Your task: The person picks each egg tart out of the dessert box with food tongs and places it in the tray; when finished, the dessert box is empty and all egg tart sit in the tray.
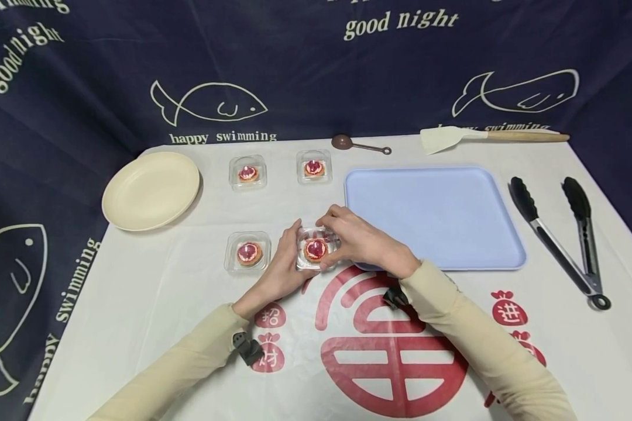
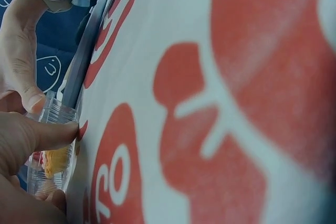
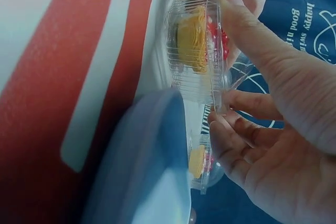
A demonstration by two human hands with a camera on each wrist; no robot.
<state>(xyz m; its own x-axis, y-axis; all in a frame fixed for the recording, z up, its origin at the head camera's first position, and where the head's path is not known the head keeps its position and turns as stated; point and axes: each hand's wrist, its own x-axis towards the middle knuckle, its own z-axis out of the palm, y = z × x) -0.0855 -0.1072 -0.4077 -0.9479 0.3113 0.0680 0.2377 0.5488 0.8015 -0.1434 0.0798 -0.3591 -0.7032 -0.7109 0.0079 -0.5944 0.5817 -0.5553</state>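
Observation:
A small clear plastic box [image 3: 197,85] with a fruit tart [image 1: 315,249] inside is held between both hands near the table's middle. My left hand [image 1: 280,270] grips its left side, thumb along the front wall and fingers round the side. From the right, my right hand [image 1: 362,241] pinches the box's rim between thumb and fingertips. The tart has a yellow crust and a red, glossy top. Fingers partly cover the box, and I cannot tell whether its lid is fastened. Close by on the left sits another boxed tart [image 1: 249,254].
Two more boxed tarts [image 1: 248,173] stand farther back. A cream plate [image 1: 151,191] lies at left, a blue tray [image 1: 434,216] at right. Tongs [image 1: 558,240] lie beyond the tray. A brown measuring spoon [image 1: 360,145] and a spatula [image 1: 484,136] lie along the back edge.

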